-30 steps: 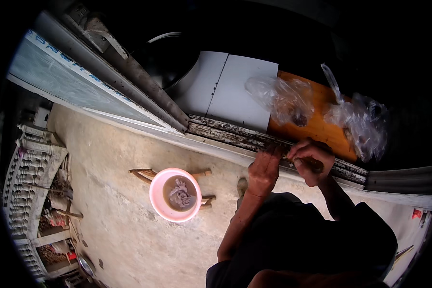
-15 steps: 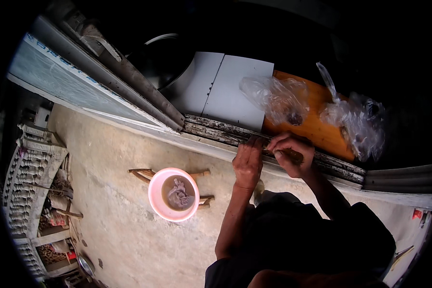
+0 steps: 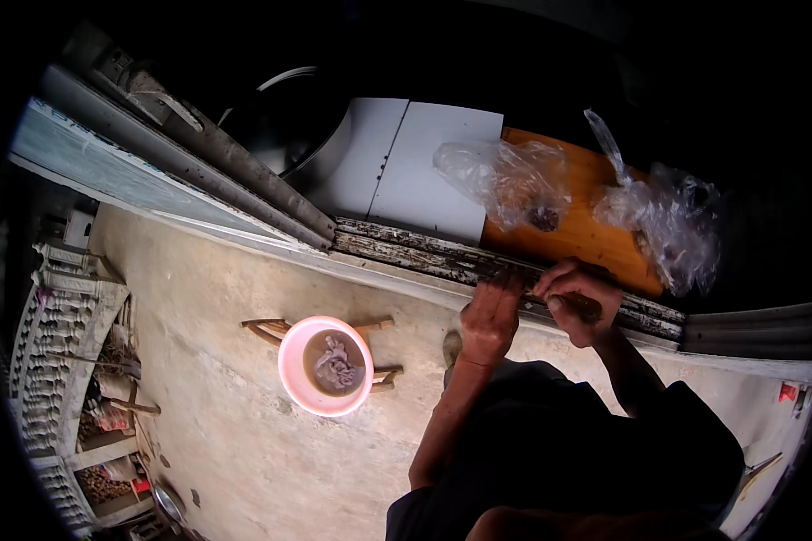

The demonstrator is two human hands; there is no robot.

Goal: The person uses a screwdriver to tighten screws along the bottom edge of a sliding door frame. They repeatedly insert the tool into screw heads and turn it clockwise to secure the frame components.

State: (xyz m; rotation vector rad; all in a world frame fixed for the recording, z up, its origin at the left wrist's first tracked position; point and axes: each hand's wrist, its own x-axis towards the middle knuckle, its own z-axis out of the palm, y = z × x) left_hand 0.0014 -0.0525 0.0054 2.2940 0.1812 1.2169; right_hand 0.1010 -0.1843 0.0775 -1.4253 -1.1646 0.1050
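Observation:
A weathered wooden frame rail [image 3: 397, 248] with flaking white paint runs slantwise across the middle of the view. My left hand [image 3: 491, 317] lies flat against it, fingers on the wood. Just to the right, my right hand [image 3: 576, 293] is closed around a small dark tool [image 3: 594, 307] held against the same rail; I cannot tell what kind of tool it is. Both forearms come up from my dark clothing at the lower right.
A pink basin [image 3: 290, 379] of murky water with a rag in it sits on a low wooden stool [image 3: 266, 329] on the concrete floor. Behind the rail lie an orange board [image 3: 586, 234] and two crumpled clear plastic bags [image 3: 505, 180]. A balustrade [image 3: 59, 325] edges the left.
Both hands slid left along the rail half a second ago and have now moved back to the right, roughly where they were a second ago. The basin has not moved.

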